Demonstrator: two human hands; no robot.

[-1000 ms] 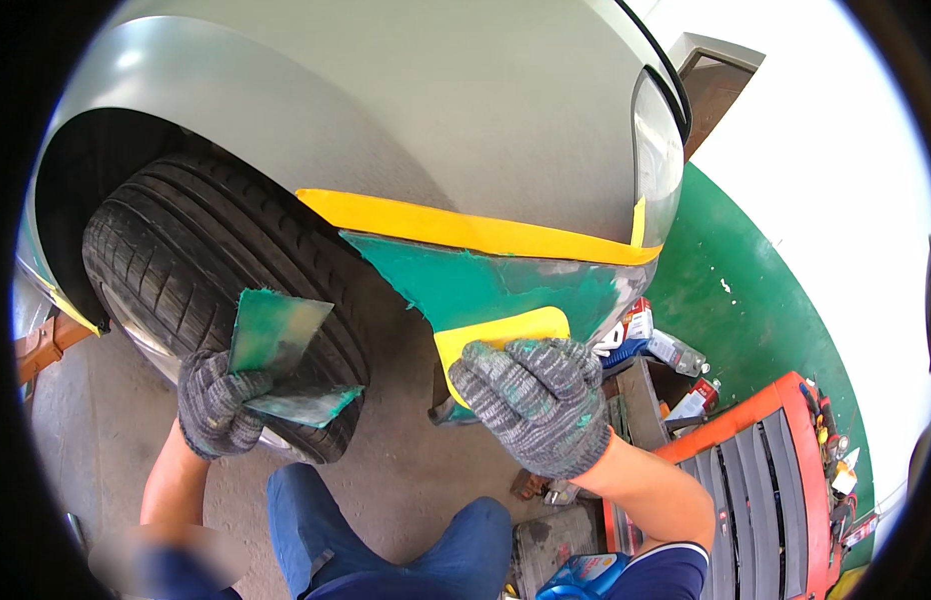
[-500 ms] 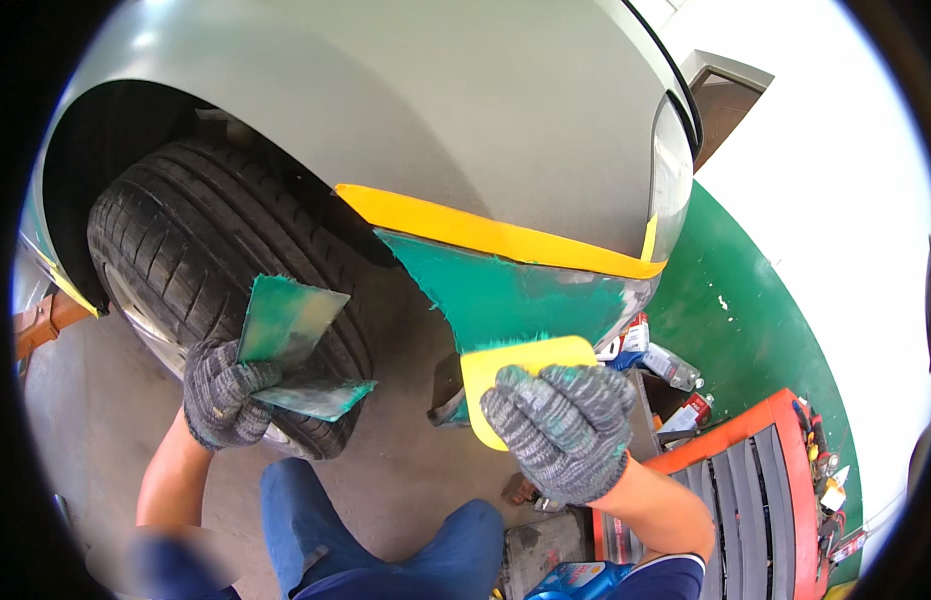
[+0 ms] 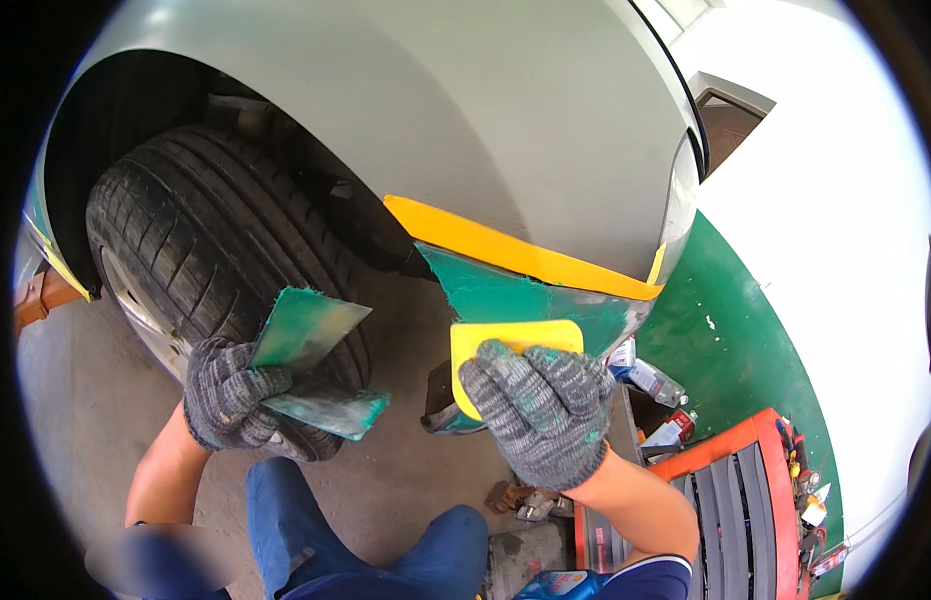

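Observation:
Both my hands wear grey knit gloves. My left hand (image 3: 231,400), in front of the tyre, grips two thin, flat plates smeared with green paste; the upper plate (image 3: 311,330) tilts up and the lower plate (image 3: 341,412) lies flatter, the two fanning apart. In my right hand (image 3: 541,415) is a yellow spreader (image 3: 516,334), its far edge over the lower part of a car's bumper corner. Green filler (image 3: 496,287) coats that corner, rough at its left edge. Orange-yellow masking tape (image 3: 516,257) runs along the top of the filler.
The black tyre (image 3: 216,240) fills the wheel arch at left, below the silver body panel (image 3: 466,110). A red tool cart (image 3: 766,430) with a dark ribbed top stands at lower right, tools along its side. Bottles (image 3: 658,383) and boxes lie beside it. A white wall rises at right.
The yellow spreader has moved up and left over the green filler with my right hand. My left hand keeps its hold on the plates. The whole view has shifted slightly.

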